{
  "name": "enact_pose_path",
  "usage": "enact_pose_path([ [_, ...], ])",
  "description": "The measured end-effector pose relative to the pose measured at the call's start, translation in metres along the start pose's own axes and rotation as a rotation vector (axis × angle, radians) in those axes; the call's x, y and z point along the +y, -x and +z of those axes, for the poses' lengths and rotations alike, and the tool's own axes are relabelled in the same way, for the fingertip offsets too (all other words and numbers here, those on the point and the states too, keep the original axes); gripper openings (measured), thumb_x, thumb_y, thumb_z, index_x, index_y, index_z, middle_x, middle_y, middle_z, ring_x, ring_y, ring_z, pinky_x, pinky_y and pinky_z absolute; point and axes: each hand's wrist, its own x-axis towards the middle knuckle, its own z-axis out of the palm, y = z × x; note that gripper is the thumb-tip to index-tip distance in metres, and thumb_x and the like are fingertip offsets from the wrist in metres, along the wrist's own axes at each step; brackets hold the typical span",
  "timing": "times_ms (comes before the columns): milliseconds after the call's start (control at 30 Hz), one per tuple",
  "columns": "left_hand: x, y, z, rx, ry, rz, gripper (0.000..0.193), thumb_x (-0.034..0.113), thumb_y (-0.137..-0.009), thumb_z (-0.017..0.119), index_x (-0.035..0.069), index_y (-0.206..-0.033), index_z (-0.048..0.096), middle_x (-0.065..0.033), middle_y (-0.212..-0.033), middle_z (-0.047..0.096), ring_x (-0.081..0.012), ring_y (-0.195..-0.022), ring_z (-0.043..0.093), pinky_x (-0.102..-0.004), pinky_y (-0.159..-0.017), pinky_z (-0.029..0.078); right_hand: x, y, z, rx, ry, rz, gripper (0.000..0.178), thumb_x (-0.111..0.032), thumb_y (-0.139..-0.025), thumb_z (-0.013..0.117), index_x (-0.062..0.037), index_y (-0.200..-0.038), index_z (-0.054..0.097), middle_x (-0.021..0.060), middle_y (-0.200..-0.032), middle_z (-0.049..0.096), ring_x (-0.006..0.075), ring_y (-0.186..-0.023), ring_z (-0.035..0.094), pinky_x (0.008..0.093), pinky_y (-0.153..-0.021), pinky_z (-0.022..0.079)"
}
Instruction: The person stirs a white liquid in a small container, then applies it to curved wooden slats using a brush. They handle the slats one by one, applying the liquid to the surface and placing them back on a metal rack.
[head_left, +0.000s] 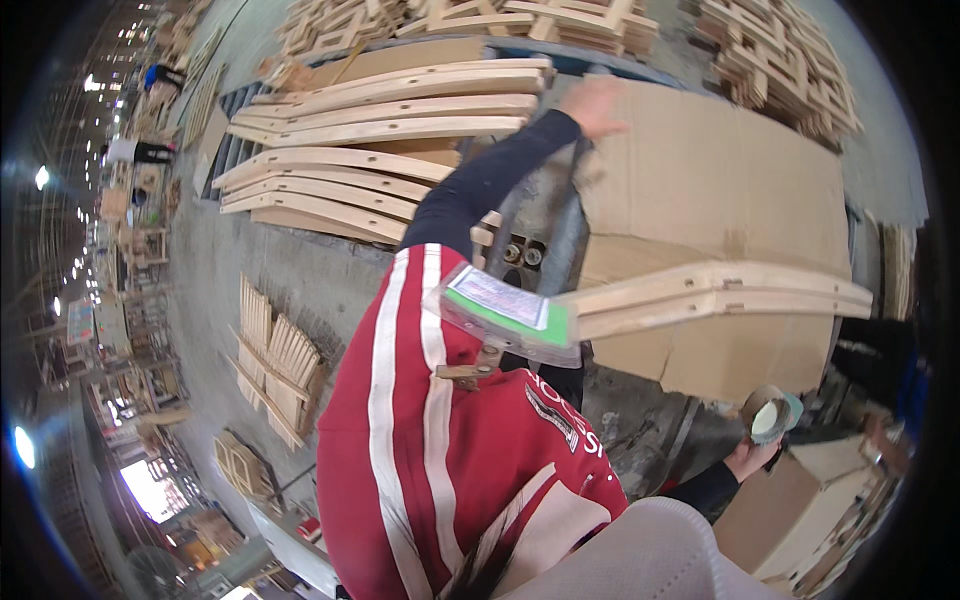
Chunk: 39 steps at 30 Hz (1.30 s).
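While the left hand is reaching out at the top centre, fingers blurry so can't tell their state, it's touching the cardboard sheet beside the curved wooden slats. Lower right, the right hand is wrapping its fingers around a tape roll.

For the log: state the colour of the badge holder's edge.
Green, on the clipped badge holder; head view.
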Motion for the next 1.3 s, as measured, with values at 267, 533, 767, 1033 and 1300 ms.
enact_pose_path([
  [267, -0.266, 0.158, -0.117, -0.49, -0.448, -0.369, 0.113, 0.071, -0.065, 0.067, 0.007, -0.148, 0.024, -0.0118, -0.154, 0.024, -0.036, -0.14, 0.025, -0.0637, -0.107, 0.023, 0.019, 0.007, 0.063, -0.091, 0.199, -0.057, 0.044, -0.018, -0.091, 0.056, -0.005, -0.132, 0.051, 0.0074, -0.126, 0.058, 0.0204, -0.109, 0.058, 0.0349, -0.088, 0.049],
  [533, -0.296, 0.165, -0.118, -0.226, -0.274, 0.021, 0.077, 0.051, -0.076, 0.068, -0.001, -0.127, 0.044, -0.0231, -0.119, 0.051, -0.0361, -0.115, 0.049, -0.0439, -0.099, 0.039, 0.02, 0.059, 0.172, -0.129, 0.129, -0.068, 0.03, -0.019, -0.089, 0.059, -0.0037, -0.115, 0.058, 0.0053, -0.109, 0.063, 0.0162, -0.095, 0.06, 0.0295, -0.072, 0.047],
  [767, -0.334, 0.184, -0.141, -0.449, -0.229, -0.153, 0.089, 0.032, -0.059, 0.083, 0.001, -0.131, 0.039, -0.0175, -0.123, 0.051, -0.0333, -0.117, 0.049, -0.0448, -0.097, 0.042, 0.009, 0.072, 0.184, -0.093, 0.155, -0.1, 0.033, -0.023, -0.086, 0.063, -0.0043, -0.113, 0.058, 0.0045, -0.11, 0.062, 0.0152, -0.096, 0.059, 0.0293, -0.075, 0.046],
  [1033, -0.363, 0.187, -0.151, -0.447, -0.236, -0.153, 0.088, 0.028, -0.051, 0.084, 0.0, -0.125, 0.044, -0.0177, -0.127, 0.05, -0.0347, -0.118, 0.048, -0.0405, -0.1, 0.041, 0.018, 0.057, 0.113, -0.127, 0.198, -0.078, 0.037, -0.027, -0.085, 0.063, -0.0046, -0.115, 0.058, 0.0043, -0.112, 0.062, 0.0152, -0.098, 0.059, 0.0299, -0.078, 0.045],
  [1300, -0.293, 0.126, -0.144, -0.27, -0.26, -0.09, 0.093, 0.039, -0.054, 0.082, 0.003, -0.131, 0.041, -0.0186, -0.137, 0.045, -0.0359, -0.127, 0.042, -0.0453, -0.104, 0.037, 0.039, 0.052, 0.051, -0.116, -0.063, -0.04, 0.032, -0.021, -0.092, 0.056, -0.0059, -0.12, 0.059, 0.0065, -0.115, 0.063, 0.0194, -0.101, 0.062, 0.0345, -0.082, 0.051],
])
